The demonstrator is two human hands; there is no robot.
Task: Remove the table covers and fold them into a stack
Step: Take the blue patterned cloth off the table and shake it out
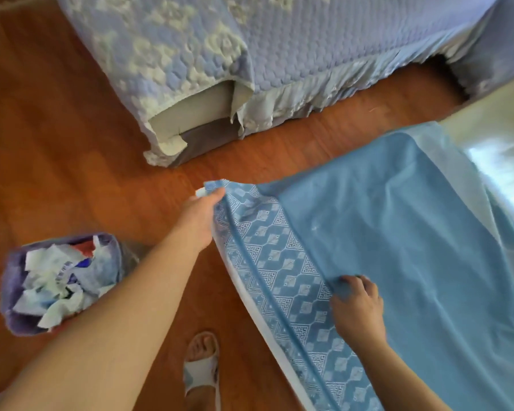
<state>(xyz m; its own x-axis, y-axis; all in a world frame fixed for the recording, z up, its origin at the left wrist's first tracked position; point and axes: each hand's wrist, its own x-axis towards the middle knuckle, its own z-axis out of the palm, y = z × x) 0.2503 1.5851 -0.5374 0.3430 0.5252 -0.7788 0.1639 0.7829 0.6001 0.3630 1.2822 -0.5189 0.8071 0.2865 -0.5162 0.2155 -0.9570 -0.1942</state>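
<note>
over the wooden floor (57,143), at the right of the view, a blue table cover (398,232) lies spread across a table whose pale, glossy top (493,137) shows bare at the far right corner. its plain blue side faces up over most of the table, while a patterned band with white diamonds and key motifs runs along the near edge, bordered by a white hem. the left hand (201,221) reaches forward with the arm stretched out and pinches the far corner of the cover, thumb and fingers closed on the fabric and lifting it slightly off the edge. the right hand (358,307) sits nearer the body, its fingers curled and gripping a bunched fold of the plain blue cloth where it meets the patterned band. a purple bin (57,283) filled with crumpled white paper stands on the floor at the left. a foot in a pale slipper (201,366) is planted between the bin and the table. a sofa in a quilted lavender cover (250,48) fills the top of the view.
</note>
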